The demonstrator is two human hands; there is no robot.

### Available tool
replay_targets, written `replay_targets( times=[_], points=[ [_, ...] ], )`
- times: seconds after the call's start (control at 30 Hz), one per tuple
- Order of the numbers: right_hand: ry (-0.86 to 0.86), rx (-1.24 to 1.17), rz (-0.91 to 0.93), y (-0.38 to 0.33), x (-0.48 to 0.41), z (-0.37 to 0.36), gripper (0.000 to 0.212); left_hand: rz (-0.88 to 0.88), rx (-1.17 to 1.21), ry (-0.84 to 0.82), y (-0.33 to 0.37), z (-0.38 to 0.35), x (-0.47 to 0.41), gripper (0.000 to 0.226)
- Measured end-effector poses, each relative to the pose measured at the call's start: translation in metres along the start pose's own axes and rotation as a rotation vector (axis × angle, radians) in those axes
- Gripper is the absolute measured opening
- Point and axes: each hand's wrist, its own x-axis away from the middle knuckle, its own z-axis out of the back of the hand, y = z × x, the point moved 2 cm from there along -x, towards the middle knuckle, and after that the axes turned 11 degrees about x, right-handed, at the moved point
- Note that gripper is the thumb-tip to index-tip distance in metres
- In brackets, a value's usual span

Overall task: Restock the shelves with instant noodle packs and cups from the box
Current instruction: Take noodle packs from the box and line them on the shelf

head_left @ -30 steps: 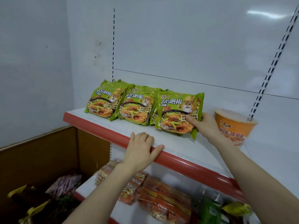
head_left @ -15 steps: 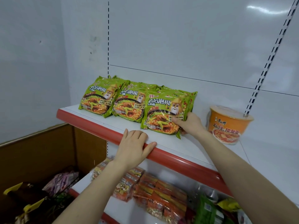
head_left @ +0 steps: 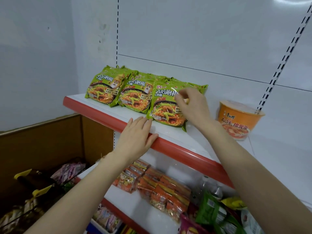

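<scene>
One cardboard box (head_left: 42, 141) sits at the far left, lower than the upper shelf (head_left: 101, 114), with wrapped goods inside. On that shelf three rows of green noodle packs lean back side by side: the left pack (head_left: 103, 92), the middle pack (head_left: 135, 97) and the right pack (head_left: 162, 108), each overlapping the next. The left hand (head_left: 135, 137) lies flat on the shelf's red front edge, fingers straight and close together, fingertips just beside the right pack's lower left corner. The right hand (head_left: 192, 105) is in front of the right pack's upper right part, fingers curled; whether they pinch the wrapper I cannot tell. An orange noodle cup (head_left: 239, 119) stands upright further right on the same shelf, apart from the packs. Orange packs (head_left: 162, 188) lie on the lower shelf.
</scene>
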Motion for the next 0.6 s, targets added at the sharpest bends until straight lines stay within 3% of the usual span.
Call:
replay_targets(
  times=[0.1, 0.2, 0.5, 0.6],
  points=[
    [-0.053, -0.134, 0.158, -0.047, 0.007, -0.027, 0.024, -0.098, 0.013, 0.164, -0.003, 0.008, 0.031, 0.048],
    [-0.172, -0.215, 0.273, -0.095, 0.02, -0.065, 0.026, -0.053, -0.023, 0.09, -0.02, 0.019, 0.072, 0.046],
    [-0.528, -0.35, 0.362, -0.231, 0.104, -0.193, 0.026, 0.417, -0.082, -0.177, -0.117, 0.029, 0.246, 0.056],
    [-0.661, -0.343, 0.355, -0.265, 0.149, -0.234, 0.025, 0.596, -0.095, -0.341, -0.149, 0.021, 0.307, 0.047]
  ],
)
